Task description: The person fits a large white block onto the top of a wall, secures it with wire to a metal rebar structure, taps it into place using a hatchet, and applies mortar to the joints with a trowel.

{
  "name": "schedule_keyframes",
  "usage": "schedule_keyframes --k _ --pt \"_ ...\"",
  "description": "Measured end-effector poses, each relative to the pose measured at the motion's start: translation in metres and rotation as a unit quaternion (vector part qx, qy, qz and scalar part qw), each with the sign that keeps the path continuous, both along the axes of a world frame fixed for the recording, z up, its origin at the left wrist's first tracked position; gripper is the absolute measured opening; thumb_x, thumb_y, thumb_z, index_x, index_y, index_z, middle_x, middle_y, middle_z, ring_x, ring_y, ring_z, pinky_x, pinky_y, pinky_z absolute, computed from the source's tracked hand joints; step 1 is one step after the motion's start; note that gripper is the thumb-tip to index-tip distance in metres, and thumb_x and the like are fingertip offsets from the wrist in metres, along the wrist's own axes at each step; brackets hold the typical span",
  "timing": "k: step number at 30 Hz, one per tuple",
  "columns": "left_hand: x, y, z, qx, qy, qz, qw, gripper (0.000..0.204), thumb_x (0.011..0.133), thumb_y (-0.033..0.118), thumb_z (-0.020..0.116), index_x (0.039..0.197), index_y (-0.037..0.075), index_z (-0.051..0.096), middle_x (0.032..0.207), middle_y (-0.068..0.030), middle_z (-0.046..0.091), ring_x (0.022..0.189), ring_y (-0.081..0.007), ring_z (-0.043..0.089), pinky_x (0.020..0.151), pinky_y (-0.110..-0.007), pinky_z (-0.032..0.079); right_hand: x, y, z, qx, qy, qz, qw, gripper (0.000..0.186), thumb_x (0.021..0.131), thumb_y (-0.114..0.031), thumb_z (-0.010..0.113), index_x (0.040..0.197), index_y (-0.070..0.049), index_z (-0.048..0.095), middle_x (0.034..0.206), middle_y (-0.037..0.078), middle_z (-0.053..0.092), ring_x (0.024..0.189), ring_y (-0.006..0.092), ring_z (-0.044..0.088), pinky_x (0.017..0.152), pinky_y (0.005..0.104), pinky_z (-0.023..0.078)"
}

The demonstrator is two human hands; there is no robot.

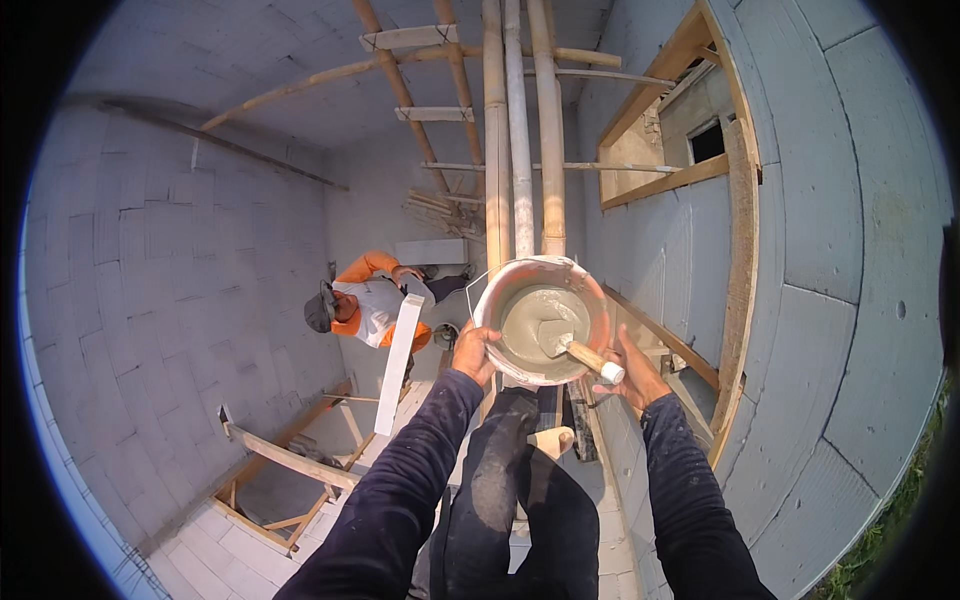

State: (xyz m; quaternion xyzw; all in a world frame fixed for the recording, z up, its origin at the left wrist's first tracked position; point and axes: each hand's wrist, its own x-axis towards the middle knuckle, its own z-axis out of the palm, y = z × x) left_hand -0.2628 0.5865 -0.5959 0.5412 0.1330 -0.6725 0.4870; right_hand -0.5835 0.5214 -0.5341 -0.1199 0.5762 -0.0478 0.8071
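Observation:
Between my two hands is a round bucket (598, 310) with a pale, mortar-smeared rim and a thin wire handle on its left side. Wet grey mortar (522, 318) lies inside it. A trowel (592, 358) rests in the mortar, its wooden handle sticking out over the right rim toward my right hand. My left hand (474, 355) grips the bucket's left side. Against the right side, my right hand (632, 372) holds the bucket with its thumb up beside the trowel's handle end; some of its fingers are hidden.
Bamboo poles (521, 130) run away beyond the bucket at height. Below left, a person in an orange-sleeved shirt (378, 305) works near a long white block (400, 365). A wooden window frame (740, 270) sits in the block wall (820, 340) at right. A bamboo ladder (405, 95) stands farther off.

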Motion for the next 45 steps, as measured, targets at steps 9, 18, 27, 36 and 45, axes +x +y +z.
schedule_keyframes --k 9,18,27,36,45 --pt "0.055 -0.049 -0.201 0.03 -0.131 -0.1 0.986 0.059 0.088 -0.003 0.053 0.146 0.009 0.055 0.134 -0.0112 0.062 0.12 -0.0281 0.063 0.102 -0.051 0.059 0.061 -0.066 -0.207 -0.033 0.026 0.015 0.999 0.106 0.1 -0.089 0.037 0.165 -0.004 0.039 0.145 0.016 0.06 0.13 0.0291 0.059 0.106 0.0559 0.053" --pt "0.031 0.095 -0.142 0.093 -0.57 -0.213 0.788 0.095 0.091 0.026 0.081 0.165 -0.005 0.03 0.163 -0.028 0.041 0.154 -0.0395 0.038 0.127 -0.056 0.03 0.015 -0.032 -0.231 -0.081 0.093 -0.09 0.988 0.11 0.1 -0.089 0.037 0.171 -0.006 0.027 0.156 0.021 0.05 0.14 0.0303 0.053 0.104 0.049 0.053" --pt "0.128 0.241 -0.18 0.247 -0.681 -0.346 0.596 0.131 0.068 0.042 0.1 0.168 0.003 0.024 0.168 -0.0278 0.034 0.158 -0.0488 0.029 0.129 -0.064 0.023 -0.108 0.205 -0.205 0.044 0.293 -0.113 0.948 0.1 0.1 -0.084 0.05 0.164 -0.008 0.039 0.125 0.014 0.066 0.104 0.0232 0.065 0.083 0.0397 0.057" --pt "0.164 0.223 -0.084 0.179 -0.668 -0.364 0.623 0.091 0.07 0.018 0.095 0.143 -0.003 0.045 0.133 -0.026 0.059 0.128 -0.0425 0.06 0.112 -0.049 0.048 -0.143 0.322 -0.115 0.051 0.293 -0.032 0.954 0.073 0.108 -0.07 0.05 0.151 -0.011 0.054 0.106 0.01 0.071 0.083 0.0214 0.071 0.069 0.0365 0.06" --pt "0.098 0.229 0.231 0.064 -0.62 -0.334 0.707 0.1 0.072 0.028 0.099 0.146 -0.004 0.04 0.137 -0.0245 0.061 0.128 -0.0363 0.063 0.11 -0.046 0.051 -0.079 0.306 0.063 -0.056 0.177 0.086 0.979 0.072 0.107 -0.06 0.061 0.156 -0.008 0.05 0.13 0.013 0.07 0.112 0.024 0.068 0.087 0.0403 0.059"
